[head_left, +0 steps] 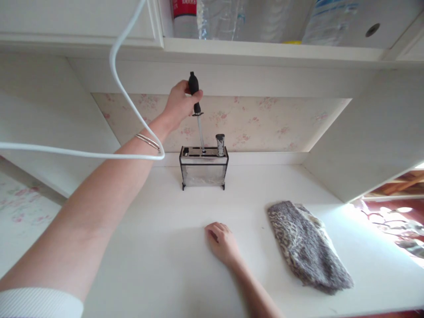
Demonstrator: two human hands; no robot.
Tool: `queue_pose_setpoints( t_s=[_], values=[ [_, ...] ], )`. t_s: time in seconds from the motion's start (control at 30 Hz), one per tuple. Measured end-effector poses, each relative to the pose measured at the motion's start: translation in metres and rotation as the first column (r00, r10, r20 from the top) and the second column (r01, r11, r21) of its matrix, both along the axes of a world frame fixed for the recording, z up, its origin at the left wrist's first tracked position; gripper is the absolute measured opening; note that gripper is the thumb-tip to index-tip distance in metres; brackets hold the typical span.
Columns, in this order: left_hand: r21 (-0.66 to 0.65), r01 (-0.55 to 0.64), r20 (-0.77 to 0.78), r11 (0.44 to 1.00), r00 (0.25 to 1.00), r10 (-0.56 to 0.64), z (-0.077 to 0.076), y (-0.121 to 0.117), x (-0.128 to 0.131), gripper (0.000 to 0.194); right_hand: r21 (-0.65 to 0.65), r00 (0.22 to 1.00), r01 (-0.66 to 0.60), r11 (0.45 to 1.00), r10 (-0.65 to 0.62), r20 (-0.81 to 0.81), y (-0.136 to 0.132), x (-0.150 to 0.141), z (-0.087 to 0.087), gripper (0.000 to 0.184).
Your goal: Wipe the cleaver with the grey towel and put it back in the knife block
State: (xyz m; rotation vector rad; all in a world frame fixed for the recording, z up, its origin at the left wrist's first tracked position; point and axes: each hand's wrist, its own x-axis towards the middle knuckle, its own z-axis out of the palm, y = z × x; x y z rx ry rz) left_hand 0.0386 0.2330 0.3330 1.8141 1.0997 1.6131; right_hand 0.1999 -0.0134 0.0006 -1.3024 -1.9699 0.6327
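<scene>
My left hand [179, 104] is closed around the black handle of a honing steel [194, 86]. The steel's thin metal rod points down into a slot in the top of a knife block [203, 174], so its lower end is hidden. The block has a metal top, black edges and a see-through front, and it stands upright against the back wall. A second handle, dark and silver [220, 145], sticks up from its right side. On the white counter in front of the block rests my right hand [222, 240], fingers curled in, with nothing visible in it.
A grey patterned cloth [308, 245] lies on the counter [159, 265] to the right. A white cable [132, 104] loops across the view in front of my left forearm. Overhead, an open cabinet shelf [265, 47] holds several plastic bottles [218, 20]. Side panels enclose the counter.
</scene>
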Motion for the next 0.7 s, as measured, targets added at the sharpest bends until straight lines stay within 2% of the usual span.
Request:
queue_pose_setpoints(
  t_s=[0.1, 0.17, 0.23, 0.37, 0.43, 0.53, 0.6, 0.7],
  values=[
    [0.064, 0.007, 0.009, 0.998, 1.0, -0.007, 0.012, 0.002, -0.006, 0.02, 0.013, 1.0, 0.008, 1.0, -0.008, 0.005, 0.0, 0.0, -0.002, 0.021],
    [0.088, 0.012, 0.015, 0.996, 1.0, -0.014, 0.012, 0.001, -0.013, 0.022, 0.017, 1.0, 0.004, 1.0, -0.004, 0.001, 0.0, 0.001, -0.003, 0.02],
    [0.12, 0.03, 0.042, 0.992, 0.999, -0.035, 0.005, -0.008, -0.023, 0.025, 0.019, 1.0, 0.005, 1.0, -0.005, -0.007, 0.0, 0.002, -0.003, 0.02],
    [0.184, 0.156, 0.173, 0.97, 0.967, -0.189, -0.02, -0.045, -0.052, 0.033, -0.002, 0.999, 0.002, 1.0, -0.002, -0.037, 0.0, 0.002, -0.002, 0.021],
    [0.193, 0.232, 0.242, 0.953, 0.93, -0.276, -0.035, -0.069, -0.072, 0.03, -0.041, 0.997, 0.001, 0.999, -0.004, -0.08, 0.001, 0.002, -0.002, 0.021],
    [0.18, 0.285, 0.393, 0.941, 0.857, -0.335, -0.057, -0.104, -0.104, 0.027, -0.236, 0.965, -0.031, 0.971, -0.032, -0.26, 0.006, 0.003, 0.001, 0.016],
    [0.193, 0.258, 0.46, 0.947, 0.829, -0.319, -0.073, -0.125, -0.125, 0.029, -0.363, 0.929, -0.076, 0.929, -0.066, -0.364, 0.014, 0.006, 0.007, 0.016],
    [0.287, 0.107, 0.463, 0.952, 0.854, -0.236, -0.103, -0.159, -0.149, 0.032, -0.456, 0.879, -0.125, 0.881, -0.114, -0.462, 0.033, 0.013, 0.026, 0.023]
  ],
)
